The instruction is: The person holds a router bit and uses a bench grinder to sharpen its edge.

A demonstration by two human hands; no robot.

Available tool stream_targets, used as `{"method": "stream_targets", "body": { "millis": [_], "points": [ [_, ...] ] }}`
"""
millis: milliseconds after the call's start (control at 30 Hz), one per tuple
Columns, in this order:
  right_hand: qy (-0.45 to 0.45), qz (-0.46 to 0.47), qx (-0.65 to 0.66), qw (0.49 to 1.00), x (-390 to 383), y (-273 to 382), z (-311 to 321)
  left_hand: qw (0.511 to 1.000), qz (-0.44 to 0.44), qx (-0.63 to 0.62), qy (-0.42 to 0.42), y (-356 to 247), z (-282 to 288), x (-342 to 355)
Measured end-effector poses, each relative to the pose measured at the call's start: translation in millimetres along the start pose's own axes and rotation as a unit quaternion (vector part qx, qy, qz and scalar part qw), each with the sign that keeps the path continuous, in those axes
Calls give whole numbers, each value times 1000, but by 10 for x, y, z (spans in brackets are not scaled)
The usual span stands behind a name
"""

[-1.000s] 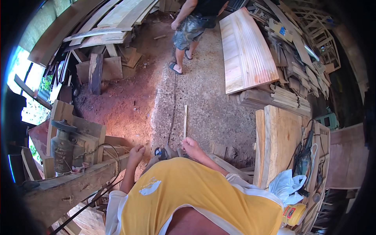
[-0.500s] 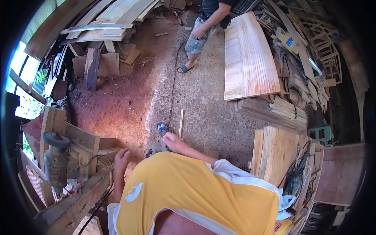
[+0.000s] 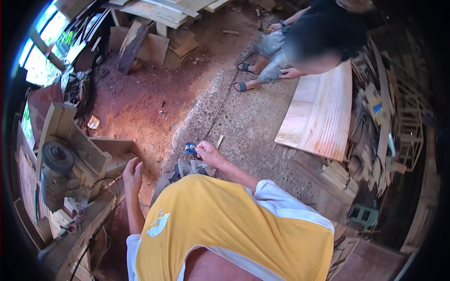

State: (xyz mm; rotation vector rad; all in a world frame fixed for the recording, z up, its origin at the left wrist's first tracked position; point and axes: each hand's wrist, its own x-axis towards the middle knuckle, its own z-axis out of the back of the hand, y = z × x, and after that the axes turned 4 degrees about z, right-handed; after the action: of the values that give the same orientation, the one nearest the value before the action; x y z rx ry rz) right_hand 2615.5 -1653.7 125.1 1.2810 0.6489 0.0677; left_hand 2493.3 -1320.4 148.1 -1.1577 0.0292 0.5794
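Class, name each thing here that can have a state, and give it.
Left hand: loosely bent, nothing visible held
Right hand: fingers curled, grip unclear
Thin stick: lower end hidden
Motor: disc uppermost, running unclear
Wide panel: resting on stacked boards
Cable: stretched along floor

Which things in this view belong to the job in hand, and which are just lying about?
Possibly the job's, being nearest the hands:
thin wooden strip, by the right hand (whether held is unclear)
motor with disc, left of the left hand

Seemingly just lying about:
broad wooden panel
dark plank
boxy green object
scrap wood pile
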Motion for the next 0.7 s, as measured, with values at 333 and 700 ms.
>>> {"method": "stream_targets", "body": {
  "millis": [333,700],
  "points": [
    [112,73,-57,989,527,323,-498,992,111,-40,-31,659,7,-594],
    [224,48,-38,973,584,406,-772,978,157,-62,-121,746,180,-688]
  ]
}}
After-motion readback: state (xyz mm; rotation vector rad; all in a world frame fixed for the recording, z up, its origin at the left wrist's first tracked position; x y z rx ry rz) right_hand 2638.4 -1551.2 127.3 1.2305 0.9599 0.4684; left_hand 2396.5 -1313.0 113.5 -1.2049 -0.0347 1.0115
